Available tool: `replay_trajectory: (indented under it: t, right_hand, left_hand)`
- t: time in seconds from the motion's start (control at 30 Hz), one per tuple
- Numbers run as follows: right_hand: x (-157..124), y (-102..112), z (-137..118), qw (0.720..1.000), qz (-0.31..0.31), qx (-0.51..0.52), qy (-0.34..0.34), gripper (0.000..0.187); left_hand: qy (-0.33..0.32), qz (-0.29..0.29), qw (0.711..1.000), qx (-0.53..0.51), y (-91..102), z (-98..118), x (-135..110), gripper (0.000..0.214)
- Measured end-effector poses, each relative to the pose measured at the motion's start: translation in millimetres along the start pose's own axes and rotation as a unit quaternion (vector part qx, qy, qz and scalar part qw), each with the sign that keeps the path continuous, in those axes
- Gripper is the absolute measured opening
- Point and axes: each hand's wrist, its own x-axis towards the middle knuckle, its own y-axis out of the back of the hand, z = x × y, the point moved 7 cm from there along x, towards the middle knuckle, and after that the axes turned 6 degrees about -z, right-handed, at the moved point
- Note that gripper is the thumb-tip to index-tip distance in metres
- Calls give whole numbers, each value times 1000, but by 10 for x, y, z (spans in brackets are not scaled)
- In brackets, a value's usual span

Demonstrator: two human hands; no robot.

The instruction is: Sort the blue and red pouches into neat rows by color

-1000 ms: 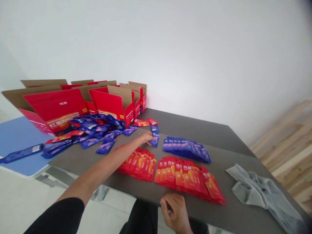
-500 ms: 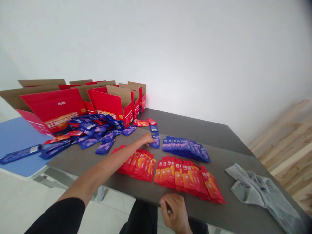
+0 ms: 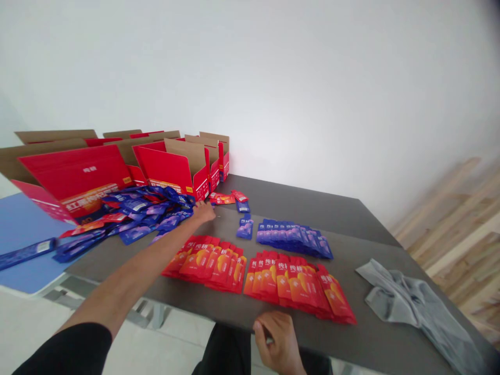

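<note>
My left hand [image 3: 204, 211] reaches out over a blue sachet at the right side of a mixed heap of blue and red sachets [image 3: 142, 208]. Its fingers look stretched out and mostly cover that sachet, so the contact is hard to make out. My right hand [image 3: 276, 338] rests at the table's near edge, curled in a loose fist with nothing visible in it. In front of it lies a fanned row of red sachets [image 3: 295, 284], with a second red row [image 3: 211, 260] to the left. Behind them are a single blue sachet [image 3: 245, 228] and an overlapping blue row [image 3: 292, 238].
Several open red cartons [image 3: 172, 166] stand at the back left, flaps up. A few red sachets [image 3: 222, 198] lie near them. A grey cloth [image 3: 406, 299] is crumpled on the right of the dark table [image 3: 312, 203]. A blue tabletop [image 3: 23, 276] adjoins at left.
My left hand has left the single blue sachet, which now lies flat, and moved left to the heap's edge. My right hand keeps its place. The view has shifted slightly.
</note>
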Motion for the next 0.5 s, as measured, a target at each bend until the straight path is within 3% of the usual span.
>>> replay_trajectory:
  t: [0.17, 0.5]
  right_hand:
    - [6, 1, -14, 1000, 4, 0, 5, 27]
    - [-14, -18, 1, 1000, 0, 1, -4, 25]
  left_hand:
    - [14, -23, 999, 39, -150, -152, -8, 60]
    - [-87, -53, 993, 53, -313, 277, -156, 69]
